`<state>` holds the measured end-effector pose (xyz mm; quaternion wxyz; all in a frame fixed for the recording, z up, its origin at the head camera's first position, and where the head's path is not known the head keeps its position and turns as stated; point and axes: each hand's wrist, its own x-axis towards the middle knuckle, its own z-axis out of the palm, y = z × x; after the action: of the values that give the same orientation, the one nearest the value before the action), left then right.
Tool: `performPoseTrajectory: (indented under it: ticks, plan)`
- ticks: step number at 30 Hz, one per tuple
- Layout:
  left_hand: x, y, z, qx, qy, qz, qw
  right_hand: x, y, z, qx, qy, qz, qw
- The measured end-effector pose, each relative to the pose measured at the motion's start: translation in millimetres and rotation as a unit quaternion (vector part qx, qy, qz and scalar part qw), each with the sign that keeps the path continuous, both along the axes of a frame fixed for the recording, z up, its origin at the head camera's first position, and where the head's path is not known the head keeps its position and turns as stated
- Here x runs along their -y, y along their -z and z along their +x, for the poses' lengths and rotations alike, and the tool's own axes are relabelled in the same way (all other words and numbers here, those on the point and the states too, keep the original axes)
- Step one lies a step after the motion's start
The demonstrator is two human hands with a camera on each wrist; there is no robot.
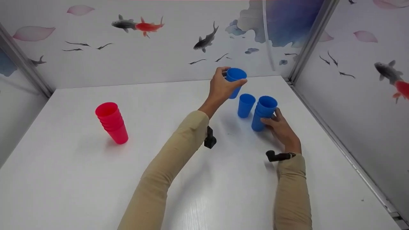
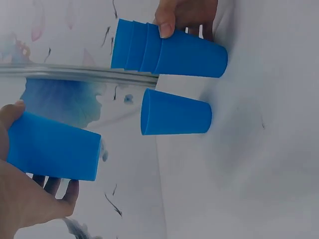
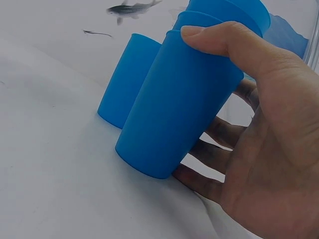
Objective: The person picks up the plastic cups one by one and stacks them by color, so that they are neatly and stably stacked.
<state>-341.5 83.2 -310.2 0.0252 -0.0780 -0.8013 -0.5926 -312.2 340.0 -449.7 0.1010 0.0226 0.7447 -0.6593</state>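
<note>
My left hand point(image 1: 221, 87) grips a single blue cup point(image 2: 57, 147), raised above the table toward the back wall. Lower and to the right, my right hand point(image 1: 281, 129) holds a stack of several nested blue cups point(image 3: 174, 104), thumb near the rim of the lowest one and fingers round its far side. That stack's base is on or just over the table. Between the two hands another blue cup point(image 1: 246, 106) stands upright on its own, close beside the stack. In the left wrist view the lone cup point(image 2: 177, 112) appears between the raised cup and the stack.
A leaning-looking stack of nested red cups point(image 1: 111, 123) stands on the white table point(image 1: 80, 185) at the left. Walls painted with fish point(image 1: 206, 37) rise behind and on the right, and a metal rail point(image 1: 348, 156) runs along the table's right edge.
</note>
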Motion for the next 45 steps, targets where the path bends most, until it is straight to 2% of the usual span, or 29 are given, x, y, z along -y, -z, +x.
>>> performPoseTrajectory:
  ticks: [9, 18, 27, 39, 45]
  plan:
    - [-30.0, -16.8, 17.2, -0.027, 0.038, -0.024, 0.9986, 2, 0.3, -0.5, -0.006, -0.002, -0.007, 1.0]
    - [-54.6, -17.1, 22.5, -0.028, 0.067, -0.041, 0.9965, 1, 0.7, -0.5, 0.01, 0.007, 0.026, 0.9996]
    - [-69.7, -4.4, 20.7, -0.013, 0.085, -0.034, 0.9957, 1, 2.0, -0.4, 0.003, 0.007, 0.024, 0.9997]
    - [-74.3, 18.1, 14.2, 0.015, 0.119, -0.037, 0.9921, 0, -1.8, 2.4, -0.009, -0.007, -0.001, 0.9999]
    - [-69.1, 33.2, 5.6, 0.006, 0.105, -0.019, 0.9943, 4, -10.7, 8.3, -0.007, -0.011, -0.02, 0.9997]
